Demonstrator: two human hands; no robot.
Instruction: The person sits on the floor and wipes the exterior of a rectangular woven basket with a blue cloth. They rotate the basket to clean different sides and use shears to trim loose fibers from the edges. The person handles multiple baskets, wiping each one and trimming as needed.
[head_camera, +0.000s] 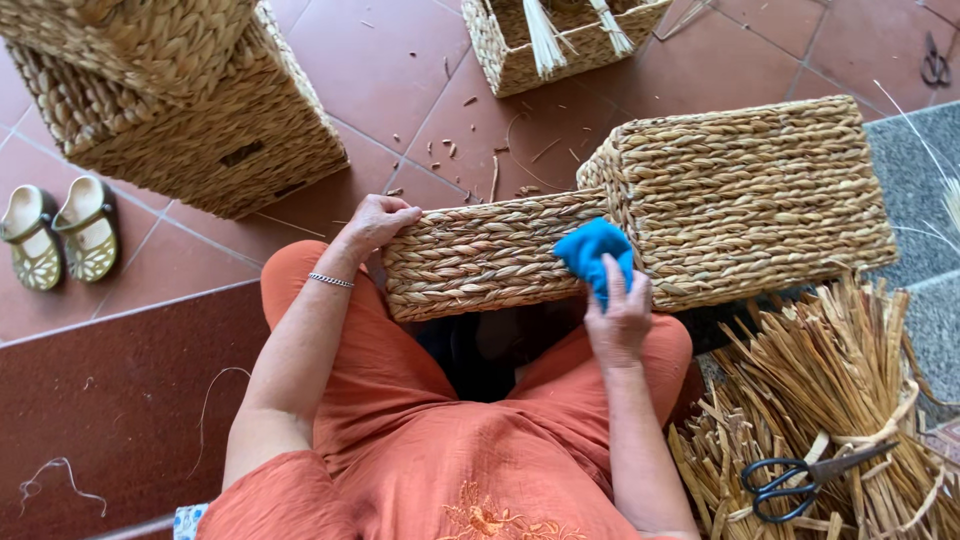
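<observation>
Woven basket (640, 215) tipped on its side across lap, left hand (378, 222) gripping far corner, right hand (618, 318) pinching blue cloth (596, 255) against weave: wiping step likely underway, next stroke probably needing steady bracing; scissors (800, 475) on straw bundle (840, 400) nearby.

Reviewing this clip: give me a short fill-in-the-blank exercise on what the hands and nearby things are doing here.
1. The right hand presses a ____ cloth against the woven basket.
2. The left hand grips the basket's ____ end.
3. Black-handled ____ lie on the bundle of straw at lower right.
4. A pair of small ____ sits on the tiled floor at far left.

Missing words: blue; left; scissors; shoes
</observation>
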